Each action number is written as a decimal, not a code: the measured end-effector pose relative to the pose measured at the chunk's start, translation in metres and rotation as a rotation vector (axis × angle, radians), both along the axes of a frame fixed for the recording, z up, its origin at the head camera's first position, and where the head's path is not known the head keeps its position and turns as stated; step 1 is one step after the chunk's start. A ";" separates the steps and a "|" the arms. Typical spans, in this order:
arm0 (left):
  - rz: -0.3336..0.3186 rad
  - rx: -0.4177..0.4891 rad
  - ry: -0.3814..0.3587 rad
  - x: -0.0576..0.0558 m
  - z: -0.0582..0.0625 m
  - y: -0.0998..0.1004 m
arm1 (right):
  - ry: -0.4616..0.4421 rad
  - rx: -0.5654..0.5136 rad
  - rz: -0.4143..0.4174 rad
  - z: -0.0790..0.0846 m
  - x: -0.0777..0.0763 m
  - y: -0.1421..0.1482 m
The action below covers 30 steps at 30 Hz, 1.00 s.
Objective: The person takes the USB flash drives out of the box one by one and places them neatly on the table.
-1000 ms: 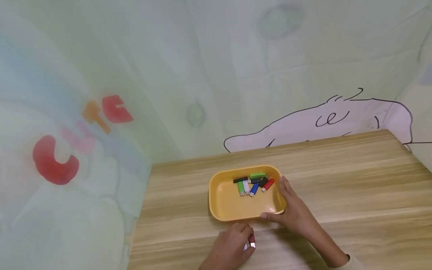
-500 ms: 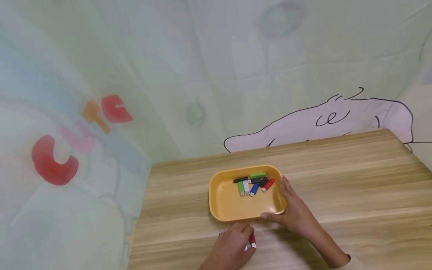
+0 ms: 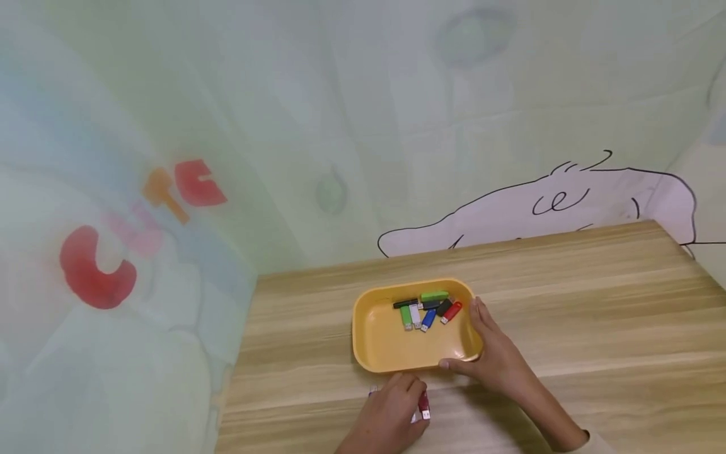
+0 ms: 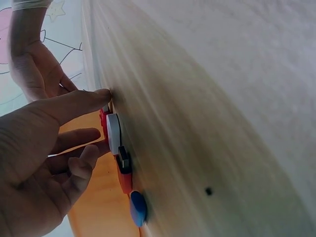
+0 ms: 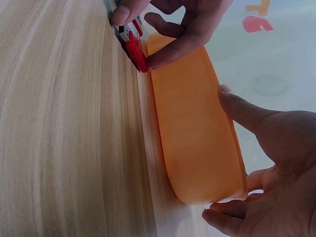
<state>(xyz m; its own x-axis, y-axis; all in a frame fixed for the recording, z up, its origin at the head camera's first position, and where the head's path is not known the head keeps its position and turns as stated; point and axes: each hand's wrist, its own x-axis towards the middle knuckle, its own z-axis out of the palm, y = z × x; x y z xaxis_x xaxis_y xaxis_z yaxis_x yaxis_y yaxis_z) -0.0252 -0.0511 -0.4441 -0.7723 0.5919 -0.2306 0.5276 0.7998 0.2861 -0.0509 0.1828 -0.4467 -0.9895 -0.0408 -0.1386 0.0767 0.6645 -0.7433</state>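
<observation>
My left hand (image 3: pixel 388 413) is low over the table just in front of the yellow-orange tray (image 3: pixel 360 343). Its thumb and a finger pinch a red USB flash drive (image 5: pixel 136 52) by its two ends, seen best in the right wrist view. Beside that drive lie a white USB flash drive (image 4: pixel 113 133), a red one with a dark end (image 4: pixel 124 177) and a blue one (image 4: pixel 138 208), lined up in a row. From the head, the hand covers most of this row. My right hand (image 3: pixel 499 362) grips the tray's right end, thumb on the near rim, fingers along the short side.
Inside the tray, toward the back, lie several USB flash drives, among them a green one (image 3: pixel 434 296), a white one (image 3: pixel 415 316), a blue one (image 3: pixel 428 320) and a red one (image 3: pixel 452 312). The wood-grain table (image 3: pixel 595 302) meets a printed cloth wall (image 3: pixel 397 126) behind.
Both hands and the tray stay nearly in place. The left fingers shift only slightly, and a bit more of a drive shows at that hand's left side.
</observation>
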 end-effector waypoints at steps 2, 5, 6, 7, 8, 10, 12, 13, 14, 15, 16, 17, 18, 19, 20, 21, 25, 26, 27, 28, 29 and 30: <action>-0.008 0.004 0.015 0.000 0.000 -0.001 | 0.002 0.002 0.001 0.000 0.000 0.000; -0.006 0.003 0.008 0.000 0.001 0.000 | 0.012 0.005 0.003 0.000 -0.001 0.000; -0.007 0.004 0.013 0.001 0.001 0.000 | 0.014 0.005 0.004 0.000 -0.001 0.000; -0.004 0.001 0.008 0.001 0.002 0.000 | 0.014 0.004 0.004 0.000 -0.001 0.000; 0.002 -0.001 0.000 0.001 0.003 0.000 | 0.013 0.003 0.005 0.001 -0.001 0.000; 0.006 -0.004 0.000 0.001 0.004 0.000 | 0.013 0.002 0.006 0.001 0.000 0.000; 0.012 -0.004 0.010 0.002 0.006 0.001 | 0.014 -0.001 0.005 0.001 0.000 0.000; 0.017 -0.001 0.013 0.002 0.007 0.001 | 0.015 -0.001 0.004 0.001 0.000 0.000; 0.019 0.004 0.017 0.003 0.009 0.001 | 0.014 0.000 0.004 0.001 0.000 0.000; 0.020 0.013 0.023 0.003 0.010 0.001 | 0.014 0.001 0.004 0.001 0.000 0.000; 0.020 0.022 0.027 0.004 0.011 0.001 | 0.012 0.002 0.004 0.001 0.000 0.000; 0.016 0.037 0.035 0.004 0.013 0.000 | 0.009 0.004 0.004 0.001 0.000 0.000; 0.004 0.053 0.049 0.004 0.014 -0.001 | 0.005 0.006 0.003 0.000 0.000 0.000; -0.013 0.068 0.069 0.004 0.016 -0.002 | 0.002 0.007 0.002 0.000 0.000 0.000; -0.030 0.085 0.092 0.003 0.017 -0.003 | 0.000 0.008 0.001 0.000 0.000 0.000; -0.047 0.099 0.119 0.003 0.019 -0.004 | 0.000 0.009 0.000 0.000 0.000 0.000; -0.082 0.137 0.191 0.001 0.024 -0.008 | 0.007 0.006 0.001 0.000 0.000 0.000; -0.080 0.142 0.197 0.001 0.024 -0.009 | 0.010 0.005 0.002 0.000 0.000 0.000; -0.077 0.146 0.198 0.001 0.025 -0.010 | 0.011 0.005 0.005 0.000 0.000 -0.001; -0.074 0.150 0.202 0.000 0.026 -0.010 | 0.011 0.006 0.004 0.000 0.001 -0.001; -0.077 0.153 0.215 0.000 0.027 -0.011 | 0.010 0.006 0.003 0.000 0.001 -0.001; -0.078 0.159 0.230 -0.001 0.028 -0.011 | 0.011 0.006 0.001 0.000 0.001 -0.001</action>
<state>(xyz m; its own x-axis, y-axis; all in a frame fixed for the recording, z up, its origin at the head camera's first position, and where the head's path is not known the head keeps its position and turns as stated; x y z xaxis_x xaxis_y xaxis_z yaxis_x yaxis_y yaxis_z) -0.0266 -0.0626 -0.4162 -0.7440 0.6666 0.0460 0.6516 0.7087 0.2705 -0.0501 0.1820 -0.4470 -0.9909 -0.0413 -0.1282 0.0679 0.6689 -0.7402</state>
